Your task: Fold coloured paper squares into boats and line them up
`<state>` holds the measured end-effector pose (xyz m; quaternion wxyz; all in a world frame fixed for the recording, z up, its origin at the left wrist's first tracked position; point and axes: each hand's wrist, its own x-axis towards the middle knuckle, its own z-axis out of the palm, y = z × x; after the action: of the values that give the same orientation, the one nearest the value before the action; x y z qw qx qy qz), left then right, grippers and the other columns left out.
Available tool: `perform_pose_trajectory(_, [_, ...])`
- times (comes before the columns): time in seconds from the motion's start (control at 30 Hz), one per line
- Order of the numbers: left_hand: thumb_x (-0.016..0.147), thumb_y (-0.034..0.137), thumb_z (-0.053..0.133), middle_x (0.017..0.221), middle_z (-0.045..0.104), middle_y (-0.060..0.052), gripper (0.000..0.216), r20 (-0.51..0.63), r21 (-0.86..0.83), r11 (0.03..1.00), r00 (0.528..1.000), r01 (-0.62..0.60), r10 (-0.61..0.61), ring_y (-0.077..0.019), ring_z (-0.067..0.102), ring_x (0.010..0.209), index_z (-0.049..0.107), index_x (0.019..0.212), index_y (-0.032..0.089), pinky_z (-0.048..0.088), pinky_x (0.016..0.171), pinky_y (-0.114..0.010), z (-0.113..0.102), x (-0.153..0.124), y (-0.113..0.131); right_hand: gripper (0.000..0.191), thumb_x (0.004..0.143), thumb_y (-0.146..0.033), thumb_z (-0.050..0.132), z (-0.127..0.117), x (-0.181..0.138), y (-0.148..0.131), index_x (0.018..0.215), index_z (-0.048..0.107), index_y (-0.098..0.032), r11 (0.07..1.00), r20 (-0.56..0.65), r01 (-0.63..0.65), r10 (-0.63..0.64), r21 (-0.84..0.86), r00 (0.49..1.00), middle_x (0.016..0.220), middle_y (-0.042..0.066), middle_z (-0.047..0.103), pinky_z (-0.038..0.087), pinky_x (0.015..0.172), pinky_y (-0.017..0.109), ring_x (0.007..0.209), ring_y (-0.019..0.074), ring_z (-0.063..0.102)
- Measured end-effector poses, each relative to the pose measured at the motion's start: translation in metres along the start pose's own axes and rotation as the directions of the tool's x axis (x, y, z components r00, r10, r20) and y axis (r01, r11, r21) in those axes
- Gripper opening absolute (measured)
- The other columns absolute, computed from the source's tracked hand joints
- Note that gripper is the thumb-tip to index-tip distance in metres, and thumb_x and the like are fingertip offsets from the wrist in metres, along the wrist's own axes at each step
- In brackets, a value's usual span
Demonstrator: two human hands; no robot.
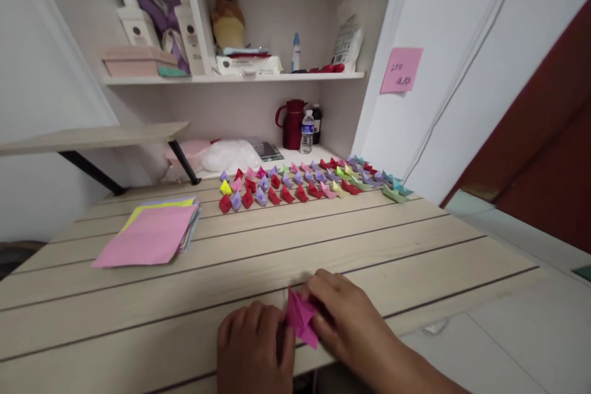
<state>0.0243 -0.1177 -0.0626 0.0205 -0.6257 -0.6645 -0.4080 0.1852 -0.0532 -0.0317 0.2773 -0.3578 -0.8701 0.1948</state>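
Close to the front edge of the wooden table, a small folded piece of magenta paper is held between my two hands. It has pointed corners and several creased layers. My left hand grips its left side, thumb stretched along the paper and the other fingers curled. From the right, my right hand pinches the paper between thumb and fingers. The fingertips hide part of both sides of the fold.
Rows of small folded paper boats in many colours stand at the table's back. To the left lies a stack of coloured paper sheets. A red jug and a water bottle stand behind, below a shelf.
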Motion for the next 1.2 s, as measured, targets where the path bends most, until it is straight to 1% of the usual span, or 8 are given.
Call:
perform_pose_trajectory(0.13, [0.079,0.02,0.057,0.079,0.066,-0.005,0.008,-0.038,0.183,0.974,0.99,-0.13,0.139,-0.0262,0.057,0.08,0.063,0.08,0.026,0.032,0.084,-0.042,0.002,-0.016,0.0,0.018,0.077,-0.009,0.057,0.006,-0.021,0.001,0.089,0.056,-0.023,0.983,-0.062,0.046,-0.058,-0.18,0.996,0.084,0.004,0.064,0.033,0.067,0.033,0.074,0.0219,0.052])
perform_pose_trajectory(0.3, [0.091,0.018,0.048,0.095,0.069,-0.006,0.021,-0.181,0.201,0.949,0.943,-0.242,0.279,-0.0212,0.06,0.091,0.063,0.105,0.023,0.036,0.096,-0.042,0.008,-0.017,0.0,0.013,0.085,-0.012,0.053,0.014,-0.027,0.001,0.092,0.057,-0.022,0.987,-0.19,0.068,-0.095,-0.143,0.977,0.083,0.003,0.062,0.032,0.068,0.034,0.074,0.0215,0.051])
perform_pose_trajectory(0.5, [0.098,0.021,0.039,0.086,0.07,0.0,0.031,-0.173,0.155,0.93,0.918,-0.333,0.357,-0.0168,0.058,0.083,0.068,0.108,0.026,0.036,0.097,-0.04,0.009,-0.019,-0.002,0.015,0.089,-0.009,0.051,0.011,-0.031,-0.002,0.097,0.056,-0.02,0.987,-0.2,0.142,-0.153,-0.068,0.968,0.086,0.003,0.063,0.035,0.069,0.034,0.077,0.0208,0.051])
perform_pose_trajectory(0.67, [0.096,0.017,0.041,0.086,0.07,-0.001,0.03,-0.142,0.179,0.909,0.905,-0.376,0.402,-0.0185,0.055,0.083,0.07,0.1,0.023,0.037,0.095,-0.04,0.007,-0.021,-0.006,0.028,0.088,-0.005,0.056,0.002,-0.04,0.0,0.112,0.056,-0.019,0.976,-0.19,0.207,-0.217,-0.074,0.958,0.106,0.004,0.067,0.038,0.084,0.035,0.095,0.0211,0.055])
perform_pose_trajectory(0.83, [0.095,0.019,0.043,0.087,0.07,-0.003,0.025,-0.13,0.187,0.911,0.91,-0.369,0.395,-0.0215,0.055,0.085,0.068,0.097,0.022,0.039,0.089,-0.041,0.01,-0.02,-0.006,0.025,0.086,-0.002,0.053,0.003,-0.045,0.001,0.104,0.057,-0.019,0.984,-0.246,0.159,-0.173,-0.076,0.954,0.099,0.003,0.067,0.038,0.081,0.035,0.092,0.0203,0.057])
perform_pose_trajectory(0.97, [0.094,0.016,0.043,0.084,0.069,-0.003,0.026,-0.153,0.207,0.895,0.89,-0.396,0.429,-0.0207,0.054,0.084,0.068,0.096,0.022,0.037,0.093,-0.042,0.014,-0.02,-0.003,0.027,0.083,-0.008,0.055,0.006,-0.042,-0.003,0.106,0.058,-0.022,0.997,-0.268,0.076,-0.081,-0.027,0.96,0.101,0.003,0.066,0.036,0.079,0.036,0.09,0.0223,0.056])
perform_pose_trajectory(1.1, [0.094,0.016,0.043,0.083,0.068,-0.004,0.025,-0.19,0.196,0.899,0.885,-0.391,0.426,-0.0208,0.054,0.087,0.067,0.096,0.02,0.038,0.092,-0.04,0.016,-0.022,-0.001,0.033,0.079,-0.012,0.058,0.01,-0.037,-0.007,0.109,0.055,-0.024,1.0,-0.223,0.006,-0.013,-0.031,0.975,0.108,0.004,0.064,0.032,0.079,0.039,0.092,0.0252,0.053])
perform_pose_trajectory(1.2, [0.094,0.016,0.042,0.083,0.068,-0.004,0.025,-0.186,0.179,0.906,0.891,-0.383,0.414,-0.0215,0.053,0.086,0.067,0.096,0.02,0.039,0.09,-0.04,0.017,-0.022,-0.001,0.028,0.072,-0.011,0.06,0.015,-0.032,-0.006,0.097,0.055,-0.024,0.995,-0.186,-0.047,0.03,-0.087,0.982,0.096,0.003,0.063,0.029,0.073,0.036,0.084,0.0249,0.049])
